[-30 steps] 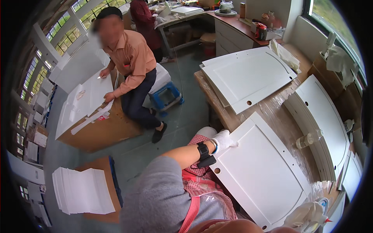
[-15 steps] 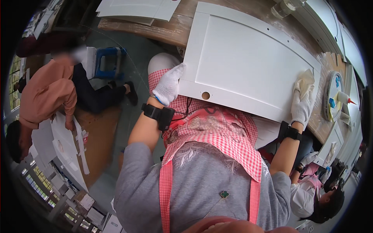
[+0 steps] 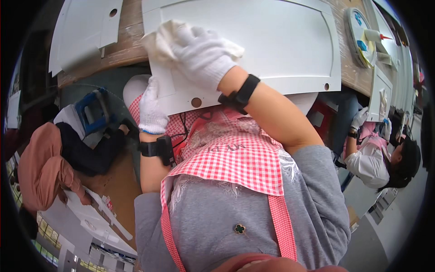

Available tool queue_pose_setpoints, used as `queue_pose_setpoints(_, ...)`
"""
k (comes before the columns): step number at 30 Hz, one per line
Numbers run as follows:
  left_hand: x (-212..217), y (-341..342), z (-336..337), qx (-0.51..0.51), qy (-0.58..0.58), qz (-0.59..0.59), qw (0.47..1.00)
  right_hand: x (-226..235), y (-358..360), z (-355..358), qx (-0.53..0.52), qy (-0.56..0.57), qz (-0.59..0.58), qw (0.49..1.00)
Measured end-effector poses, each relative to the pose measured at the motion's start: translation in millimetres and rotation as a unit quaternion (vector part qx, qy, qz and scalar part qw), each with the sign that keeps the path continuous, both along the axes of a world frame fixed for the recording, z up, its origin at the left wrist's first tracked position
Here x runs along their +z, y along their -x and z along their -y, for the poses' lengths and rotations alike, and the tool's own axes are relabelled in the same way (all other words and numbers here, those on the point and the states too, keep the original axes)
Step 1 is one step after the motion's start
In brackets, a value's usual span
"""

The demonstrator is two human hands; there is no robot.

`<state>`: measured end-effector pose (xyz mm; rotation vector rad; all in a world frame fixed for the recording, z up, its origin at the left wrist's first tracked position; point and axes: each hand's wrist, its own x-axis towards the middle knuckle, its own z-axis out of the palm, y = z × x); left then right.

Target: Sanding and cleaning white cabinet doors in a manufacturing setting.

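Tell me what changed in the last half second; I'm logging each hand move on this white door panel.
The right hand left the panel's right edge and moved across to its left part, now pressing a pale cloth on the white door panel. The left hand stayed gripping the panel's near left edge. The panel stayed on the wooden bench.

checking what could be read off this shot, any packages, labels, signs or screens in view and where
Round white disc with blue and yellow patches, on the bench at upper right; whether it is a label or a tray cannot be told.
Pink lettering patch on the checked apron bib, centre.
No screens or signs show.
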<state>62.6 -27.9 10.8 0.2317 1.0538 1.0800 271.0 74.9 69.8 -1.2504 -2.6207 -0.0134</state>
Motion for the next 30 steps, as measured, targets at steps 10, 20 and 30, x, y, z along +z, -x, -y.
queue_pose_setpoints(10, 16.3, 13.2, -14.0, -0.037, -0.005, -0.215, 0.976, 20.8, -289.1, 129.5, -0.279, -0.018, 0.044, 0.959)
queue_pose_setpoints(20, 28.7, 32.6, -39.6, -0.045, 0.006, -0.249, 0.968, 31.4, -212.5, 83.7, -0.2, 0.011, -0.137, 0.97)
queue_pose_setpoints(30, 19.1, 57.6, -37.7, -0.031, 0.017, -0.245, 0.969, 8.6, -238.6, 58.4, -0.248, 0.038, -0.107, 0.962)
